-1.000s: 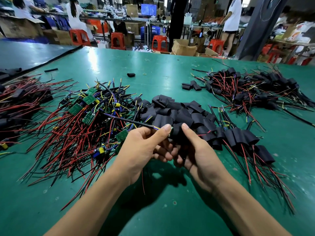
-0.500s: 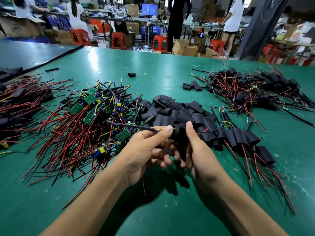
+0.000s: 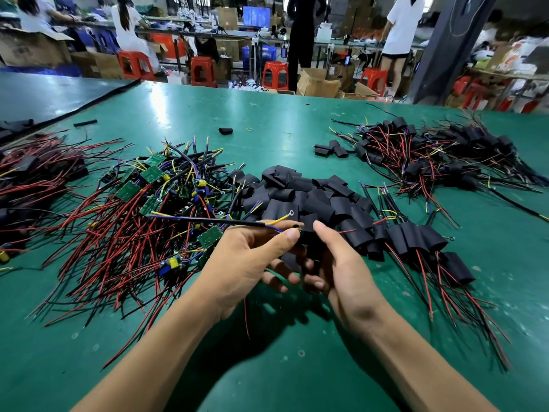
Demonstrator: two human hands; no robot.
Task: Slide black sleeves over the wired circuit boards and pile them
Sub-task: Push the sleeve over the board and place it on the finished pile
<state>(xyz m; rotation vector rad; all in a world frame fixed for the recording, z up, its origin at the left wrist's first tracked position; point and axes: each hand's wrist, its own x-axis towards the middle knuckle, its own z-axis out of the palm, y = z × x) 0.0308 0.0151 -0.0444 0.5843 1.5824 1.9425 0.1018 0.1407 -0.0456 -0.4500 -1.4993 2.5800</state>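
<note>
Left hand pinches wire bundle, near centre. Right hand fingers curl round black sleeve. Bare boards pile left, sleeve heap just beyond.

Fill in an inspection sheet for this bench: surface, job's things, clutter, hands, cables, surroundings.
Surface: green mat, glossy, speckled with small marks.
Job's things: bare boards heaped left; loose sleeves centre; sleeved boards beside them; sleeved pile far right.
Clutter: stray sleeve and rubber band farther back.
Hands: left hand pinches a black cable; right hand holds a black sleeve; whether a board is inside cannot be told.
Cables: the black cable runs left from the left hand; a red wire hangs below the hands.
Surroundings: red stools, cardboard boxes, people at other benches.
</note>
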